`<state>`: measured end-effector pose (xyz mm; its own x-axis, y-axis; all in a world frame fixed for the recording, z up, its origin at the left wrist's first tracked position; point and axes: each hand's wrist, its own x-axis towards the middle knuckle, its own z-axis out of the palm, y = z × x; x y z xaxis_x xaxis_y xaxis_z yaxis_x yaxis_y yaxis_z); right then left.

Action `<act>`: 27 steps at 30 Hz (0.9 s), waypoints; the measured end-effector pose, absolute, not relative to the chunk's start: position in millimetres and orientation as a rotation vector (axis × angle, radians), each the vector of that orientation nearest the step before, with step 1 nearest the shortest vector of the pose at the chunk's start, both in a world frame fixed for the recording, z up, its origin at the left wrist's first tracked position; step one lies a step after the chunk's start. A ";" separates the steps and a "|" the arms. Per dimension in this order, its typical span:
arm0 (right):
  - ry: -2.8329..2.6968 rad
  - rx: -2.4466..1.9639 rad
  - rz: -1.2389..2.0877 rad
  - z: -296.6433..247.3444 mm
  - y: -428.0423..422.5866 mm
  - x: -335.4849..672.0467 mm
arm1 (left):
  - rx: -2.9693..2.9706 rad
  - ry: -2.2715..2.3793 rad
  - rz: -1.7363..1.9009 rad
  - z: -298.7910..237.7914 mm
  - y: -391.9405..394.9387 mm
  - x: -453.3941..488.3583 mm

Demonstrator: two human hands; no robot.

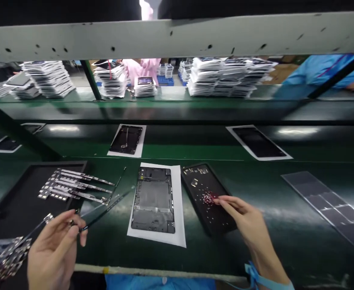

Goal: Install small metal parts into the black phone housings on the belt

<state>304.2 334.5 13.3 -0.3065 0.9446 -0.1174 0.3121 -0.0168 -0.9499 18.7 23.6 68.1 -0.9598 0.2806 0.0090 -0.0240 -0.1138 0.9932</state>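
My left hand pinches a thin dark flex cable that points up and to the right. Beside it, several similar flex cables with silvery ends lie on a black tray. My right hand has its thumb and fingertips together at a heap of tiny red and white parts in a smaller black tray; whatever is between the tips is too small to make out. Between my hands, a black tablet housing lies inner side up on a white sheet.
Farther back on the green line, another housing and a dark panel lie on white sheets. Clear film lies at right. Stacks of sheeted panels stand behind, below a white beam. A co-worker's blue sleeve is at upper right.
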 end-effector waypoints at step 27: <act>-2.112 -0.728 1.813 27.5 297.1 205.2 | 0.968 1.634 1.223 29.3 180.3 41.5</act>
<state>205.2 297.1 27.5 -0.8394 0.5298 -0.1216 0.2006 0.0939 -0.9752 41.5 180.3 29.3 -0.3349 0.9251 -0.1791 0.0886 0.2202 0.9714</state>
